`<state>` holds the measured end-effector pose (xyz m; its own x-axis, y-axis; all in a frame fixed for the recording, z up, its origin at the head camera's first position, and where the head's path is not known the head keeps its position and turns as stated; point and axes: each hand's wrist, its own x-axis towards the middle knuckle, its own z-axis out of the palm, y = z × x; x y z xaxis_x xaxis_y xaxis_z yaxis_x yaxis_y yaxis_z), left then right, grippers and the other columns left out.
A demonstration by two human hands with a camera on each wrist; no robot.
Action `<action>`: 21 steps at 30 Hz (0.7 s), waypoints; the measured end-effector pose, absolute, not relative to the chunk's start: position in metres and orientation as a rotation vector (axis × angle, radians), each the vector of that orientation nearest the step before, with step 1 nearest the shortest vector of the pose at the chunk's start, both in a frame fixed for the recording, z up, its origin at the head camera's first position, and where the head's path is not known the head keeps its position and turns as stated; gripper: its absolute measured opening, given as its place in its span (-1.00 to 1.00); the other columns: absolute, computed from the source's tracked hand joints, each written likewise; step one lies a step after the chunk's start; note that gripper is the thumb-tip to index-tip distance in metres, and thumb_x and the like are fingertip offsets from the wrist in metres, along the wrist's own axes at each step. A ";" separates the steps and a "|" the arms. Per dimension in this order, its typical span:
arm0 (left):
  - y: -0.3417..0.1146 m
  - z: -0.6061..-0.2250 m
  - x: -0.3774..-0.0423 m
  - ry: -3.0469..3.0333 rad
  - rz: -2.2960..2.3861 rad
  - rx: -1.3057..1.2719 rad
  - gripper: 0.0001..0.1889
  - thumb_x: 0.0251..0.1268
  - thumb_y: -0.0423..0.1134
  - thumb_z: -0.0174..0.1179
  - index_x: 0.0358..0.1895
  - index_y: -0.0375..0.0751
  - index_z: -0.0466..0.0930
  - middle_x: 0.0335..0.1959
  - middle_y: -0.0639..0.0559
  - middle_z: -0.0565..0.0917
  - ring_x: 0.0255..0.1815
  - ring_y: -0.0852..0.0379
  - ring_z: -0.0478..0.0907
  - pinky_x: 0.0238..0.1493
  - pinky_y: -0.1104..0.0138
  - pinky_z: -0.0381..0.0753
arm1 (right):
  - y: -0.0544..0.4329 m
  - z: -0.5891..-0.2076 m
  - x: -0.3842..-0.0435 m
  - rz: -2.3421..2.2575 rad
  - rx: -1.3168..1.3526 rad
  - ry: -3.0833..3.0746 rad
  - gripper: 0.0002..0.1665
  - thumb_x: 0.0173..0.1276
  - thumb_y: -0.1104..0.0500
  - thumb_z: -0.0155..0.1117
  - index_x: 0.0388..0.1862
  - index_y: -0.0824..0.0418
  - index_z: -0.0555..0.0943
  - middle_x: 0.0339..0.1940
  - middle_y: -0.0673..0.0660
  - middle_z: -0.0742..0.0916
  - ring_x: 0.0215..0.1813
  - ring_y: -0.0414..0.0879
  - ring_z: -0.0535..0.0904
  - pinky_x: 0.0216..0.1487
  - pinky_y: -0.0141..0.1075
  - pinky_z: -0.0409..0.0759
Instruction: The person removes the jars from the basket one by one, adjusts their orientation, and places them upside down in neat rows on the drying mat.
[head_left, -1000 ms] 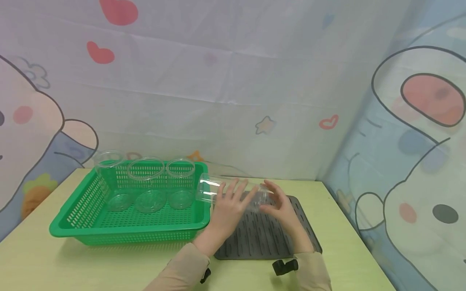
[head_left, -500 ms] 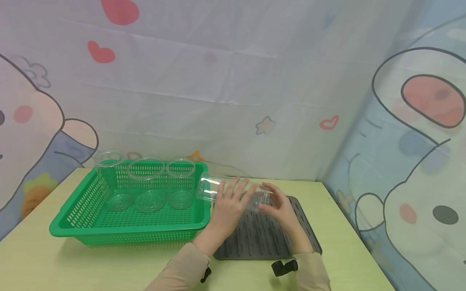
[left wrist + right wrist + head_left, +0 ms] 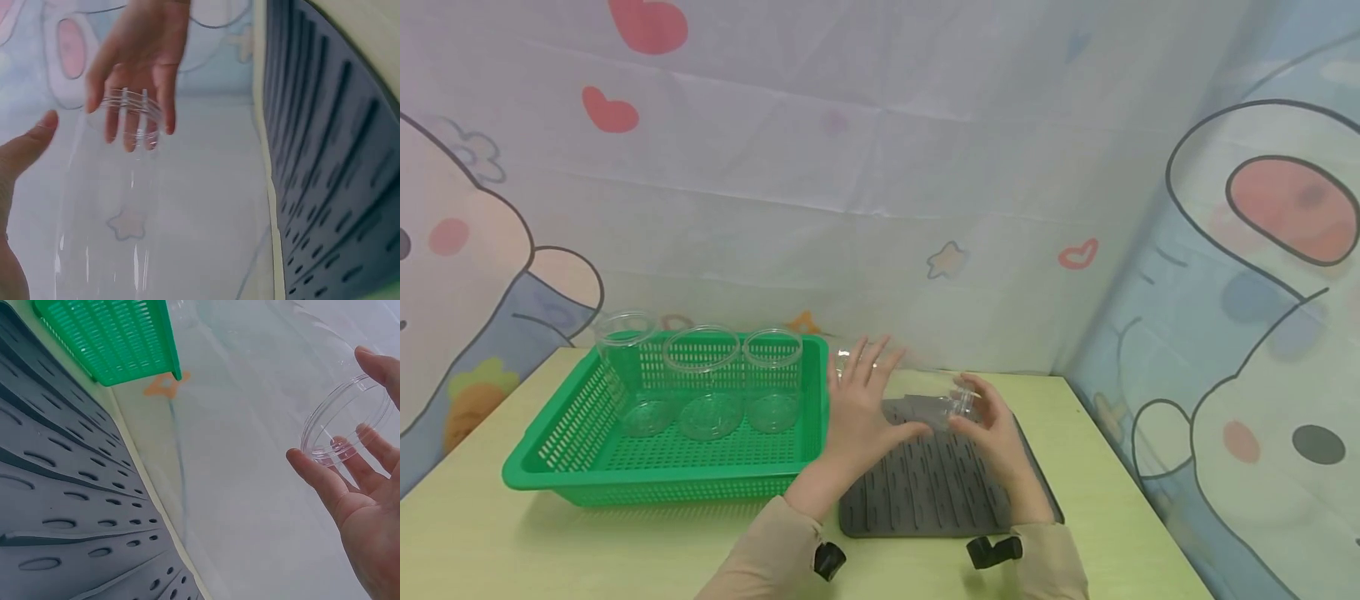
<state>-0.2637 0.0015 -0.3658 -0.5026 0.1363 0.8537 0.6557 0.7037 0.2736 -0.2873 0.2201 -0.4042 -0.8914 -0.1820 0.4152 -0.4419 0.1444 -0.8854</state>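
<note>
A clear jar (image 3: 940,404) is held lying on its side in the air above the dark grey ridged mat (image 3: 932,496). My right hand (image 3: 1000,433) grips its right end, thumb and fingers round the ringed rim (image 3: 315,428) in the right wrist view. Along the jar's left part, my left hand (image 3: 859,417) has straight, spread fingers and the thumb stands away from the wall; whether those fingers touch it I cannot tell. The left wrist view shows the jar's see-through wall (image 3: 106,212) in front of the right hand (image 3: 140,62).
To the left, a green perforated basket (image 3: 662,478) holds upright clear jars: one at the left (image 3: 625,340), a wider jar (image 3: 709,417) and one at the right (image 3: 773,412). Basket and mat share a pale yellow table (image 3: 1120,517). A patterned cloth (image 3: 850,167) hangs behind.
My left hand has shifted up and left, with its fingers straightening and its thumb coming away from the jar. The right hand and the jar's right end have moved slightly right.
</note>
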 end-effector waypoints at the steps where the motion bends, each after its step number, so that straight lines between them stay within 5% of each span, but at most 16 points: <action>1: 0.001 -0.365 -0.264 -1.992 -0.847 -0.600 0.14 -0.49 0.09 0.66 0.39 -0.14 0.34 0.44 -0.16 0.34 0.51 -0.26 0.12 0.37 -0.41 -0.04 | 0.221 -0.404 -0.287 1.831 0.610 -2.196 -0.24 0.28 0.44 0.24 0.44 0.33 0.22 0.35 0.06 0.44 0.30 -0.23 0.44 0.00 -0.40 0.63; 8: -0.003 -0.359 -0.267 -1.773 -1.508 -0.412 0.30 -0.33 0.55 0.27 0.54 -0.09 0.04 0.57 -0.09 0.09 0.60 -0.21 -0.17 0.48 -0.29 -0.14 | 0.224 -0.402 -0.287 1.876 0.567 -2.132 -0.26 0.29 0.44 0.19 0.44 0.34 0.22 0.31 -0.04 0.44 0.30 -0.23 0.43 0.01 -0.41 0.62; 15: -0.009 -0.361 -0.274 -1.533 -2.039 -0.320 0.42 -0.34 0.37 0.46 0.59 0.01 -0.28 0.61 0.10 -0.09 0.63 0.03 -0.25 0.56 -0.11 -0.16 | 0.222 -0.398 -0.284 1.920 0.567 -2.025 -0.27 0.27 0.46 0.17 0.42 0.37 0.21 0.25 -0.06 0.49 0.28 -0.18 0.46 0.00 -0.43 0.63; 21: -0.011 -0.363 -0.279 -1.291 -2.442 -0.307 0.46 -0.27 0.16 0.56 0.57 0.11 -0.48 0.62 -0.02 -0.24 0.63 -0.11 -0.25 0.54 -0.12 -0.04 | 0.218 -0.398 -0.283 1.958 0.568 -1.954 -0.26 0.28 0.47 0.15 0.43 0.40 0.18 0.25 -0.12 0.49 0.23 -0.26 0.47 0.00 -0.44 0.64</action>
